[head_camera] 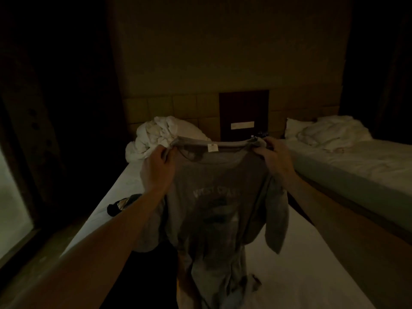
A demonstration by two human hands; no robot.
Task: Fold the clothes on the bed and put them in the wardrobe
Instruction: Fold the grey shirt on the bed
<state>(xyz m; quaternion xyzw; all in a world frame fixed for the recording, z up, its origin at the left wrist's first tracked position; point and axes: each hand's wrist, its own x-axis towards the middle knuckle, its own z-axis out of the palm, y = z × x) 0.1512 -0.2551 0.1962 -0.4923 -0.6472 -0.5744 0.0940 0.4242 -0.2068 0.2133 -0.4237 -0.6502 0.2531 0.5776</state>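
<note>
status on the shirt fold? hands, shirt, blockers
Left hand and right hand each grip a shoulder of the grey shirt. Shirt held up over the bed, unfolded, hem dragging. Dark garment lies at left, clear of the fold area.

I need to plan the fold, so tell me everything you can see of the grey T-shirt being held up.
The T-shirt is grey, soft knit by its look, with pale lettering and a faded print across the chest and a small white label inside the neckline. It hangs unfolded, held up over the bed. The left hand and right hand each pinch a shoulder beside the collar. Both short sleeves droop at the sides. The hem is crumpled and seems to reach the sheet; the dim light hides finer detail.
</note>
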